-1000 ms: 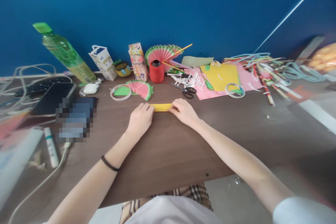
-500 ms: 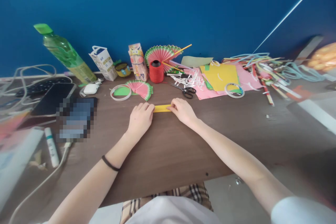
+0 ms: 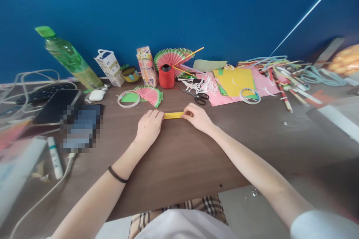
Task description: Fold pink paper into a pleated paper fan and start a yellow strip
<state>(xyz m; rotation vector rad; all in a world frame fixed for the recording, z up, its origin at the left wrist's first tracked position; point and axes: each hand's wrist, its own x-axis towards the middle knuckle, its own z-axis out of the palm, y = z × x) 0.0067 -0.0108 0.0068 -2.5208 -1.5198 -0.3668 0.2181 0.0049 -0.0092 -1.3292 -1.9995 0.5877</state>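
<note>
A narrow yellow strip of folded paper (image 3: pixel 173 115) lies crosswise on the desk between my two hands. My left hand (image 3: pixel 149 126) is closed over its left end, the fingers curled down and partly hidden. At the other end my right hand (image 3: pixel 198 118) pinches the strip between thumb and forefinger. Just beyond the hands are black-handled scissors (image 3: pixel 201 98), a pink-and-green pleated paper fan (image 3: pixel 150 94) and a roll of tape (image 3: pixel 129 105). A red thread spool (image 3: pixel 166 77) stands farther back.
Along the blue wall are a green bottle (image 3: pixel 71 59), two drink cartons, a larger pleated fan (image 3: pixel 171 56), white paper scraps and coloured paper sheets (image 3: pixel 237 82). Phones, cables and a marker (image 3: pixel 55 158) lie left. Bundled strips (image 3: pixel 286 74) lie right.
My right hand has shifted slightly right along the strip, its thumb and forefinger now in a rounder pinch. A little more yellow shows between the hands. My left hand stays almost in place.
</note>
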